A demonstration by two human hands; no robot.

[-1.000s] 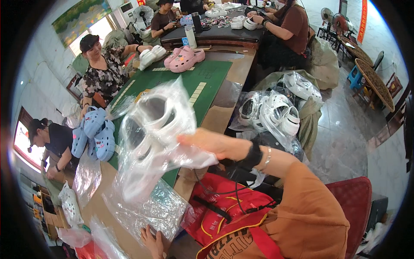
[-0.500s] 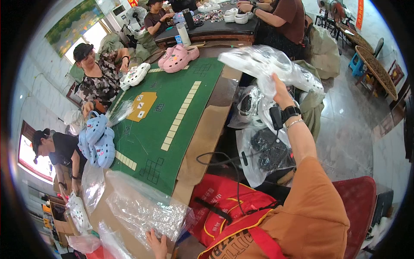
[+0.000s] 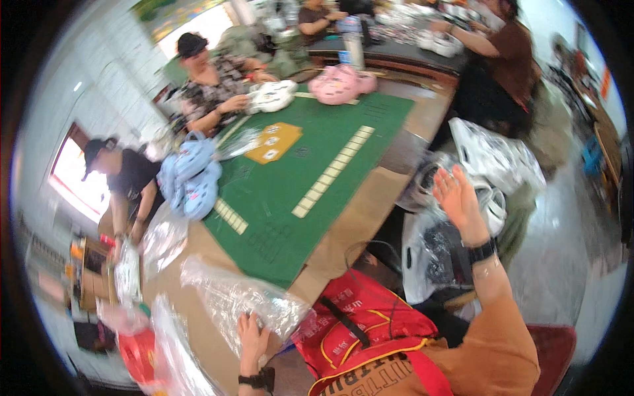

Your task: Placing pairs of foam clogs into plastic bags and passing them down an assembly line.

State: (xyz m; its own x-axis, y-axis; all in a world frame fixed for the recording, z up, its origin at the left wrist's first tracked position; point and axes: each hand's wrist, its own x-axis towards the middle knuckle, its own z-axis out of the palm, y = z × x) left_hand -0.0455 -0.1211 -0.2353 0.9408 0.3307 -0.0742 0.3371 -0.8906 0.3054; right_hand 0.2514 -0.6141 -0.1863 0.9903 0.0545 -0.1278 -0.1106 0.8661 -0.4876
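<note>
Since half a second ago, my right hand point(image 3: 457, 201) has let go of the clear plastic bag of white shoes point(image 3: 492, 155); that bag now lies on the pile of bagged white shoes point(image 3: 462, 198) to my right, beside the tabletop point(image 3: 343, 231). I see this hand with its fingers spread, empty, just in front of the pile. My left hand point(image 3: 251, 338) rests low on the brown tabletop edge, fingers pressing on a crumpled transparent plastic bag point(image 3: 241, 297). A green felt mat point(image 3: 310, 171) lies further ahead.
</note>
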